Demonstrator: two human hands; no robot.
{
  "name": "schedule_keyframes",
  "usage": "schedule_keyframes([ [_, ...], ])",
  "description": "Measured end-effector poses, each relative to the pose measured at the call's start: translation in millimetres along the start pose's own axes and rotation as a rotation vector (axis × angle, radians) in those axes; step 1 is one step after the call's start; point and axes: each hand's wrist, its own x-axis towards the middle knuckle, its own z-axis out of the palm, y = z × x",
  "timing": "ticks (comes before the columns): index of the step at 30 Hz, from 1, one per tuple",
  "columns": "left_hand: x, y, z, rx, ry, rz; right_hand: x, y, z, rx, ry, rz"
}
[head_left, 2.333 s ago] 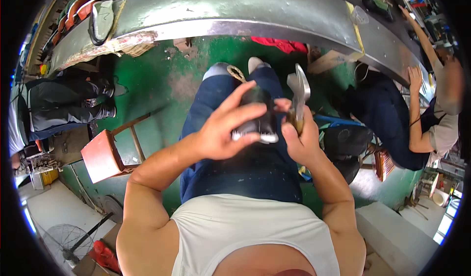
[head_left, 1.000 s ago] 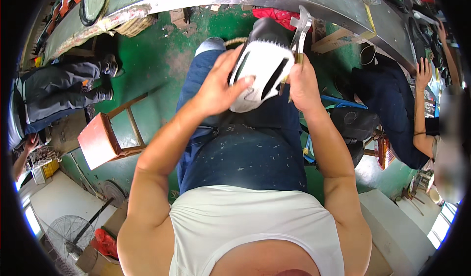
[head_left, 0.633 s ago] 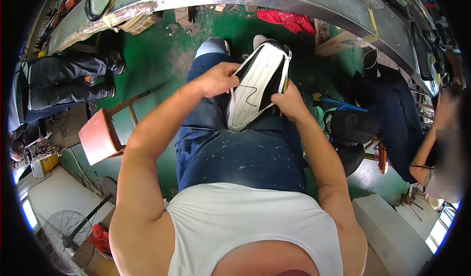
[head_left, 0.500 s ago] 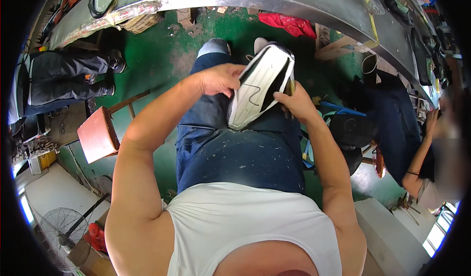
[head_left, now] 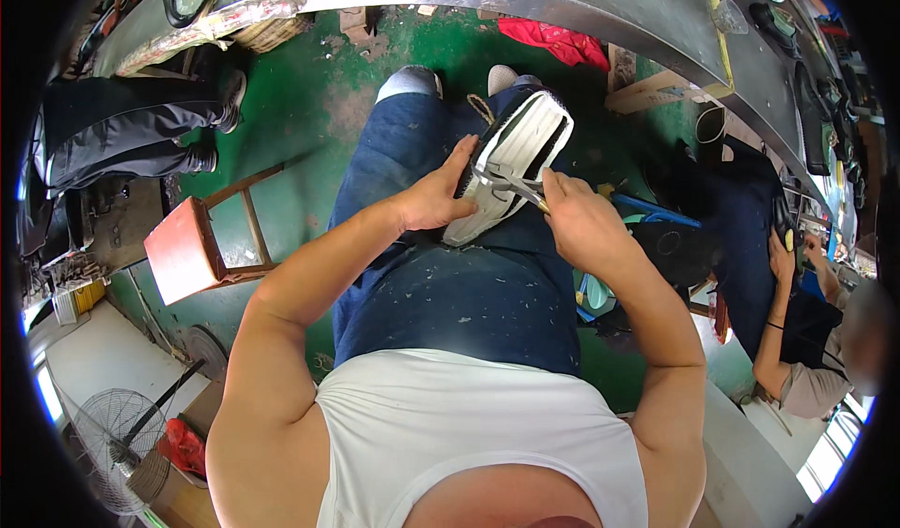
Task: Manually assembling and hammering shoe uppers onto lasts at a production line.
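A shoe [head_left: 516, 158] lies sole-up across my lap, its white sole facing me and its dark upper underneath. My left hand [head_left: 436, 195] steadies the shoe from its left side, fingers spread along the sole's edge. My right hand [head_left: 572, 223] is closed around a metal plier-like tool [head_left: 502, 179], whose jaws rest on the sole near its middle. My legs are in blue jeans [head_left: 450, 275] with pale flecks, and both feet show on the green floor ahead.
A long grey metal workbench [head_left: 525, 3] curves across the top. A small red stool [head_left: 187, 251] stands to my left. Another seated person [head_left: 797, 340] works at my right. A red cloth [head_left: 553, 40] lies under the bench; a fan [head_left: 112, 444] sits lower left.
The shoe came down from held up in front of me to my lap. My right hand now works the tool onto the sole while my left hand holds the shoe's side.
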Motion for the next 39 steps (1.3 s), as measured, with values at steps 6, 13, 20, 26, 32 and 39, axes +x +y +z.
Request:
schedule_keyframes([
  [6, 5, 8, 5, -0.847, 0.059, -0.232, 19, -3, -13, 0.038, -0.333, 0.030],
  [13, 26, -24, 13, -0.221, 0.478, -0.217, 2, -16, 57, 0.305, 0.007, 0.062],
  [20, 22, -9, 13, 0.235, 0.517, -0.015, 6, 10, 19, 0.114, 0.081, -0.005],
  [26, 22, -16, 14, 0.309, 0.526, 0.229, 18, 22, 35, 0.093, -0.086, 0.184],
  [32, 20, -3, 9, 0.593, 0.277, 0.277, -7, 29, 73, 0.171, 0.224, 0.179],
  [39, 26, 5, 0, 0.794, 0.162, 0.127, -2, 56, 10, 0.652, -0.186, 0.313],
])
